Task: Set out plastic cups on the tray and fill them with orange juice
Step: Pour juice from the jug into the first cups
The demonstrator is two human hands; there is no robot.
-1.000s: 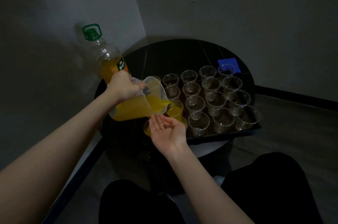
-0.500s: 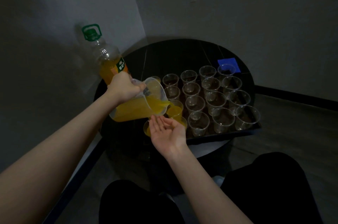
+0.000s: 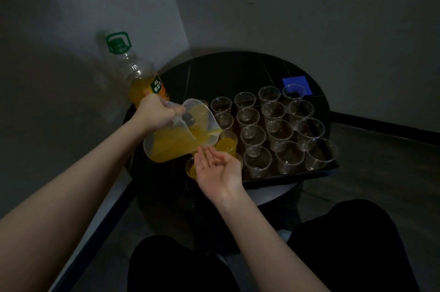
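Note:
My left hand (image 3: 156,114) grips the handle of a clear plastic jug (image 3: 181,135) half full of orange juice, tilted to the right. Juice runs from its spout into a clear cup (image 3: 227,146) in the tray's left column, now nearly full. In front of that cup stands another juice-filled cup (image 3: 190,169), partly hidden by my right hand (image 3: 217,169), which hovers palm up with fingers spread under the jug's spout. The black tray (image 3: 295,176) holds several rows of clear cups (image 3: 279,134), most without juice.
A large juice bottle (image 3: 137,77) with a green cap stands at the table's left rear, behind my left hand. A blue square (image 3: 297,84) lies on the round black table (image 3: 233,70) behind the tray. Walls close in at left and back. My dark-clothed knees (image 3: 345,244) are below.
The jug has tipped a little further and the juice level in the cup under its spout has risen. My right hand has barely moved.

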